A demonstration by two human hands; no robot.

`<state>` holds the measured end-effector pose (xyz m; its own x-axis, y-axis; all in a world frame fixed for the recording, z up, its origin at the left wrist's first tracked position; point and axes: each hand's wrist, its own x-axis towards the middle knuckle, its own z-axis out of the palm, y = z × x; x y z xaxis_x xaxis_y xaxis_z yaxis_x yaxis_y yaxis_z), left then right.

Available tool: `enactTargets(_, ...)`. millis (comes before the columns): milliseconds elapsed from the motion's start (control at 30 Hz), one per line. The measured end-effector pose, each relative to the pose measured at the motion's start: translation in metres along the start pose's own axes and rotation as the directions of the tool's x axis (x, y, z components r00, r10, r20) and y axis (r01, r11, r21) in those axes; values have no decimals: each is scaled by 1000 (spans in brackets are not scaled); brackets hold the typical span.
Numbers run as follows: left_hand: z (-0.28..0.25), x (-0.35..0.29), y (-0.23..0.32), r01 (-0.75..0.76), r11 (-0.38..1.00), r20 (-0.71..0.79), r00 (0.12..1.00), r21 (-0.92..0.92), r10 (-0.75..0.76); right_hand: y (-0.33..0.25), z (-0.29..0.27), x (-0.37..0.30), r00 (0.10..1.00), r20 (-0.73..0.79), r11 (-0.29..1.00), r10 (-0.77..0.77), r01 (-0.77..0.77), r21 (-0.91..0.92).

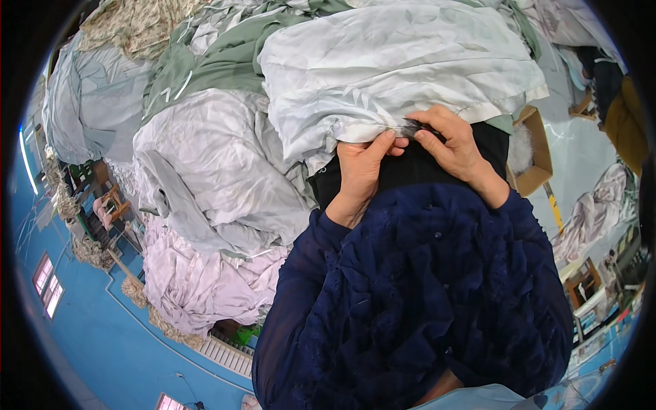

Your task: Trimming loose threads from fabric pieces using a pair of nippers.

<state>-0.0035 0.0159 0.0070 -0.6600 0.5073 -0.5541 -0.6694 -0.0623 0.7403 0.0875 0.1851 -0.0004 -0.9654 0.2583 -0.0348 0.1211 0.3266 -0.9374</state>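
A pale white cloth with a faint grey leaf pattern lies folded in front of me, its near edge reaching my lap. My left hand pinches that edge between thumb and fingers. Close beside it, my right hand is closed around a small dark pointed tool, which looks like thread snips. The tool's tip touches or nearly touches the cloth edge by my left fingertips; its exact shape is partly hidden by my fingers. Black fabric covers my lap beneath both hands.
Heaped cloth surrounds the left side: a greyish-white pile, a pale pink pile and green fabric. An open cardboard box with white fluffy contents stands at my right. Beyond it is a small wooden stool.
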Motion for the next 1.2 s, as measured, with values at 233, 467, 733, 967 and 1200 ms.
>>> enactTargets(233,-2,0,2,35,999,24,999,18,-35,-1,6,6,999,31,998,-7,5,66)
enactTargets(467,-3,1,0,14,1000,62,998,-2,-13,-5,7,10,998,61,993,0,-7,122)
enactTargets(733,-3,1,0,41,999,73,996,11,-41,3,10,9,999,50,985,2,-11,174)
enactTargets(967,-3,2,-1,50,999,71,996,4,-50,8,12,8,999,34,970,7,-15,243)
enactTargets(1200,1,1,-1,26,1000,43,999,6,-26,4,14,12,971,-43,881,237,-196,430)
